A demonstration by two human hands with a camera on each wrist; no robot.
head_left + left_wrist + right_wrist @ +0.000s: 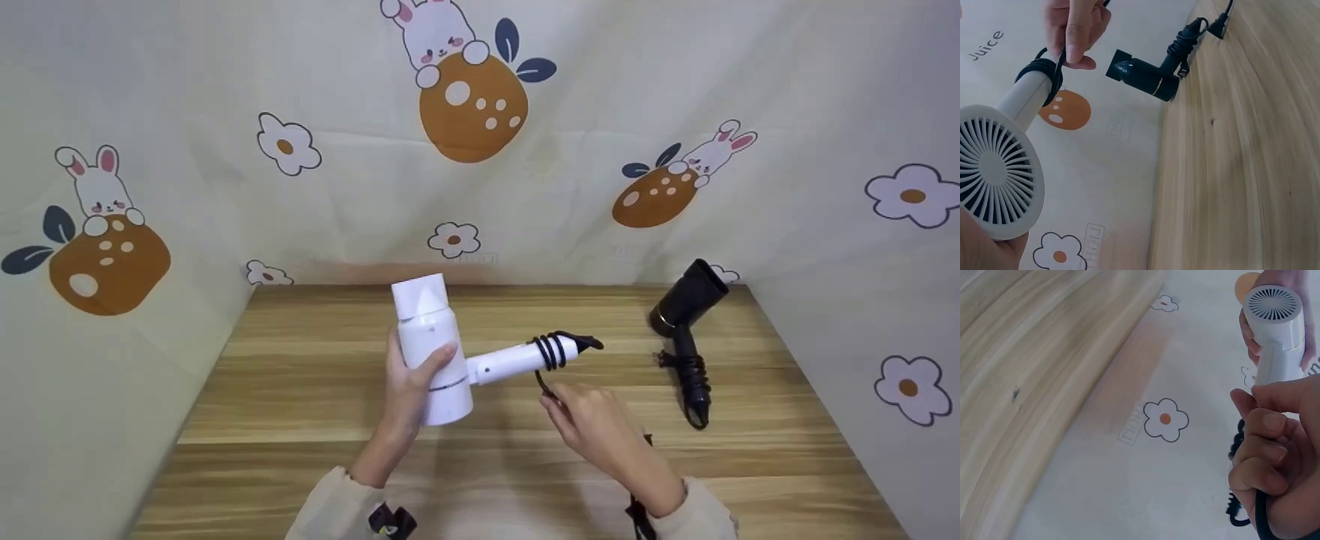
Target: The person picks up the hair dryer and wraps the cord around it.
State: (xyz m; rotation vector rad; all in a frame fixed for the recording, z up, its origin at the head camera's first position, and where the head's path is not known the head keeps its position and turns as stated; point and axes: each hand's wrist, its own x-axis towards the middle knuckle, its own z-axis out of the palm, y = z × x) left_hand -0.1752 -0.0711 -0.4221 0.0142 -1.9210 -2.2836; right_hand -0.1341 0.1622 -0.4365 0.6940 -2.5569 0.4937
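A white hair dryer (429,337) is held above the table, its handle pointing right. My left hand (409,386) grips its barrel, with the thumb across the front. Several loops of black cord (551,352) circle the handle near its end. My right hand (600,427) pinches the cord just below those loops. In the right wrist view the cord (1262,517) also runs through the curled fingers of the right hand (1275,450). The round slotted grille (996,169) of the dryer faces the left wrist camera.
A black hair dryer (686,307), cord wound on its handle, lies at the right on the wooden table (300,450). A plug (1217,26) on a black cord is near it. Behind stands a patterned cloth wall (360,187).
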